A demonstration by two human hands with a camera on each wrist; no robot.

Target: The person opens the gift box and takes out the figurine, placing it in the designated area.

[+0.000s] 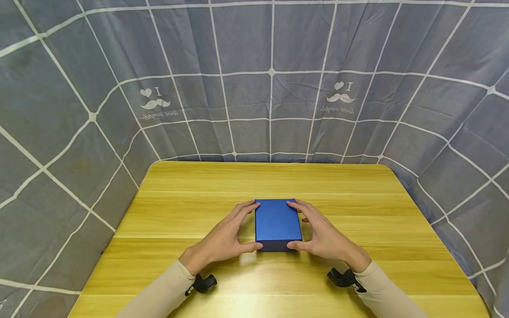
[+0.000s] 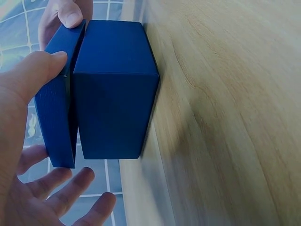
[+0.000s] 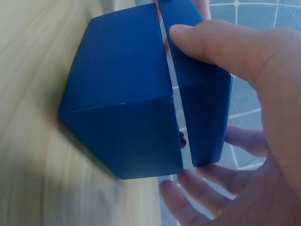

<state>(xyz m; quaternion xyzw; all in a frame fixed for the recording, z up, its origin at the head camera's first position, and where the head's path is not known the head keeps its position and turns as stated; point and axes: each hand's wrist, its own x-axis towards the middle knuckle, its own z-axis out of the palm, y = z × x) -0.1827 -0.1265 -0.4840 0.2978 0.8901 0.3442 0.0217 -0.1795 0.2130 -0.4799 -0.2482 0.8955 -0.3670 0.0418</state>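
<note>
A blue box stands on the table, its lid (image 1: 277,219) lifted slightly off the base. The wrist views show the base (image 2: 113,113) on the wood, with a narrow gap between it and the lid. My left hand (image 1: 223,238) grips the lid's left end, thumb on the near side and fingers at the far side. Opposite it, my right hand (image 1: 328,236) pinches the right end the same way. From the right wrist, light shows through the gap beside the lid (image 3: 204,120). What lies inside the base is hidden.
The wooden table (image 1: 191,181) extends around the box on all sides. Behind it and along both sides hangs a grey curtain (image 1: 246,48) with white grid lines. A black wrist device (image 1: 204,284) sits on each forearm.
</note>
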